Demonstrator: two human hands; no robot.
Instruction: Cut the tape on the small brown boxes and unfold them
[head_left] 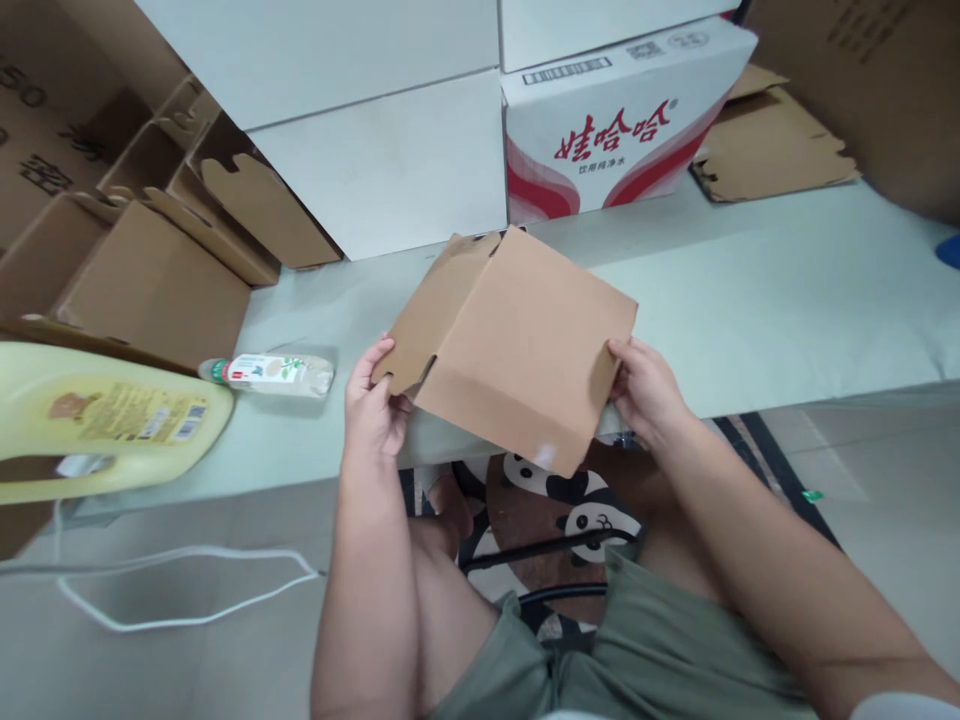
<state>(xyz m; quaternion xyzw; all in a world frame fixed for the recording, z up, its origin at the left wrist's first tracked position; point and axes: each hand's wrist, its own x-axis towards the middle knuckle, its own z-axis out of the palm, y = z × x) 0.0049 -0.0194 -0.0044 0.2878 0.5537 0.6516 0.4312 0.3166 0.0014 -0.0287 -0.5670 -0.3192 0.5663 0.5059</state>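
Observation:
A small brown cardboard box (pixel 517 340), partly folded, hangs tilted over the near edge of a pale green table (pixel 787 290). My left hand (pixel 375 400) grips its left flap, fingers curled round the notched edge. On the box's right corner my right hand (pixel 645 390) is closed, thumb on top. One side panel is folded up at the back left.
Several folded brown boxes (pixel 150 270) are stacked at the left. White cartons (pixel 375 150) and a red-printed water carton (pixel 615 130) stand behind. A small bottle (pixel 270 372) lies on the table. A yellow jug (pixel 97 420) is at left. Flat cardboard (pixel 772 150) lies at back right. A white cable (pixel 187 590) lies on the floor.

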